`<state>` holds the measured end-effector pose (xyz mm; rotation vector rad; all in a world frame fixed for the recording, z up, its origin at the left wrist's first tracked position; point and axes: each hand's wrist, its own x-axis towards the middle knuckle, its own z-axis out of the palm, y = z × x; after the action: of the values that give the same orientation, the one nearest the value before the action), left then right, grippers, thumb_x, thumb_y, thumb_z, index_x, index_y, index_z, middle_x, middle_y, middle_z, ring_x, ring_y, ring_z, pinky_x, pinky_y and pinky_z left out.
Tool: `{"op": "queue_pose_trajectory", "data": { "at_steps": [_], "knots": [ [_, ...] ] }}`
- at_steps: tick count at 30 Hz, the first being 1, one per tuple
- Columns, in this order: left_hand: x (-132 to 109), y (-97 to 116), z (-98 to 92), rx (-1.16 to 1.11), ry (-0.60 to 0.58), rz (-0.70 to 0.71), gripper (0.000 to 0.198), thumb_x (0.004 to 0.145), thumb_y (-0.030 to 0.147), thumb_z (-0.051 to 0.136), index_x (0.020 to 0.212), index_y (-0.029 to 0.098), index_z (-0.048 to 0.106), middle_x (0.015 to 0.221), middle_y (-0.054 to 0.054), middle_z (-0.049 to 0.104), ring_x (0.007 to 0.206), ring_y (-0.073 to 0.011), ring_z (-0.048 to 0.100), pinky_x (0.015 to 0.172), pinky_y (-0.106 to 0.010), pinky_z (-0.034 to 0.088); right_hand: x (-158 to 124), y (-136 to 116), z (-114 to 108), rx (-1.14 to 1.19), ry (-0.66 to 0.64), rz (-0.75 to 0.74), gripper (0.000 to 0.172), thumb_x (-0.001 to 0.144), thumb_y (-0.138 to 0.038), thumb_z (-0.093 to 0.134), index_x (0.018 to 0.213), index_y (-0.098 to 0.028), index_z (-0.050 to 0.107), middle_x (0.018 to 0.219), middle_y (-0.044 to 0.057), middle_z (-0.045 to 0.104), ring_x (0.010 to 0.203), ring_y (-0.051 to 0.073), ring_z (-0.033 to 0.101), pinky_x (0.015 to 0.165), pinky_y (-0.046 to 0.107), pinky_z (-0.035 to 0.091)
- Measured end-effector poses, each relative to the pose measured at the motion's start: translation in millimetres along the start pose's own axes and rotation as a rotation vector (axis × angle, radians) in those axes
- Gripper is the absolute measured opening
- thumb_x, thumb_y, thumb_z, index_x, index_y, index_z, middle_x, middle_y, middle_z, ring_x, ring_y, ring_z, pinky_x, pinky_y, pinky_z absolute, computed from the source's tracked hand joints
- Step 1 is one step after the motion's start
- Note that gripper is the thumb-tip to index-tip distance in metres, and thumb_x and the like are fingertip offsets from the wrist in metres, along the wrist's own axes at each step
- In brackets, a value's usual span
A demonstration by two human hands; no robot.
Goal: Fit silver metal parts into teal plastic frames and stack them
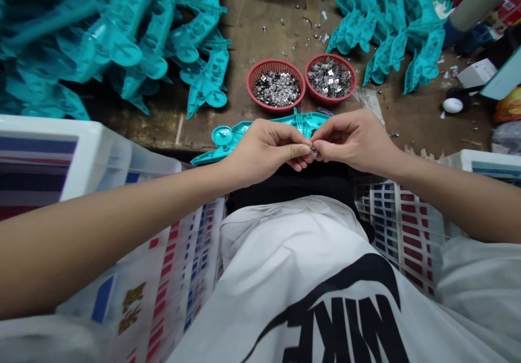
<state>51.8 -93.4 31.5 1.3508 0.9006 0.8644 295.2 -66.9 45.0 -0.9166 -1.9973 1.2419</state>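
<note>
Head view. The left hand (266, 148) and the right hand (354, 140) meet at the centre of the frame, just in front of the near edge of the bench (252, 21). Both hands are closed: the fingers are curled in, and the thumb and forefinger tips of each hand pinch the same small metal piece (312, 150). Only a sliver of this piece shows between the fingertips; its shape cannot be determined.

Directly behind the hands, one teal plastic part (238, 132) lies flat along the bench edge. Its round end points left, and its right portion is hidden by the hands. Whether either hand touches it cannot be determined.

Farther back, two red baskets stand side by side, just apart. The left basket (249, 83) and the right basket (352, 81) are both filled with small shiny metal pieces. Loose metal bits (313, 32) lie scattered on the bench behind them.

A large heap of teal parts (122, 43) occupies the left rear of the bench. A second heap (391, 32) occupies the right rear. A white crate (40, 135) stands at the person's left and another white crate (480, 159) at the right, both below bench level.
</note>
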Motion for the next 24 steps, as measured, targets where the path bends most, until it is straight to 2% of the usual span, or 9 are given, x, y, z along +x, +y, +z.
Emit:
{"op": "queue_pose_trajectory", "data": {
  "at_steps": [4, 8, 12, 17, 20, 24],
  "knots": [
    [2, 3, 2.3, -0.006, 0.027, -0.012, 0.037, 0.093, 0.045, 0.111, 0.090, 0.017, 0.087, 0.091, -0.009, 0.092, 0.084, -0.0235, 0.091, 0.082, -0.034, 0.081, 2, 3, -1, 0.005, 0.045, -0.019, 0.019, 0.092, -0.041, 0.097, 0.091, -0.024, 0.089, 0.085, 0.002, 0.089, 0.076, 0.019, 0.082, 0.065, 0.028, 0.067],
    [3, 4, 5.1, -0.042, 0.110, -0.024, 0.030, 0.098, 0.040, 0.107, 0.098, 0.016, 0.088, 0.093, -0.009, 0.092, 0.087, -0.0232, 0.091, 0.083, -0.033, 0.080, 3, 6, -1, -0.161, 0.132, -0.110, 0.021, 0.105, -0.046, 0.091, 0.102, -0.025, 0.090, 0.093, 0.005, 0.089, 0.084, 0.021, 0.083, 0.074, 0.031, 0.071],
    [2, 4, 7.7, -0.082, 0.202, -0.031, 0.026, 0.101, 0.038, 0.105, 0.105, 0.017, 0.089, 0.094, -0.008, 0.091, 0.090, -0.0231, 0.091, 0.085, -0.034, 0.080, 4, 10, 1, -0.229, 0.198, -0.168, 0.026, 0.108, -0.049, 0.091, 0.106, -0.023, 0.087, 0.099, 0.006, 0.088, 0.086, 0.020, 0.081, 0.077, 0.032, 0.071],
    [-1, 2, 9.2, -0.072, 0.195, 0.012, 0.033, 0.096, 0.043, 0.109, 0.103, 0.016, 0.091, 0.097, -0.007, 0.092, 0.093, -0.0250, 0.092, 0.088, -0.036, 0.081, 3, 12, 2, -0.261, 0.144, -0.197, 0.030, 0.108, -0.051, 0.089, 0.107, -0.022, 0.086, 0.094, 0.004, 0.084, 0.084, 0.019, 0.077, 0.075, 0.031, 0.065],
    [-1, 1, 9.2, -0.073, 0.169, 0.035, 0.039, 0.093, 0.049, 0.111, 0.104, 0.016, 0.092, 0.099, -0.008, 0.093, 0.098, -0.0269, 0.093, 0.091, -0.037, 0.082, 4, 10, -1, -0.345, 0.127, -0.231, 0.026, 0.108, -0.047, 0.085, 0.103, -0.022, 0.085, 0.091, 0.004, 0.083, 0.082, 0.019, 0.074, 0.075, 0.031, 0.062],
    [-1, 0, 9.2, -0.118, 0.134, 0.012, 0.040, 0.096, 0.050, 0.110, 0.110, 0.017, 0.093, 0.106, -0.009, 0.094, 0.104, -0.0279, 0.094, 0.094, -0.037, 0.081, 7, 9, -10, -0.492, 0.095, -0.285, 0.016, 0.107, -0.039, 0.080, 0.103, -0.024, 0.085, 0.088, 0.002, 0.082, 0.080, 0.019, 0.072, 0.077, 0.033, 0.057]
  ]
}}
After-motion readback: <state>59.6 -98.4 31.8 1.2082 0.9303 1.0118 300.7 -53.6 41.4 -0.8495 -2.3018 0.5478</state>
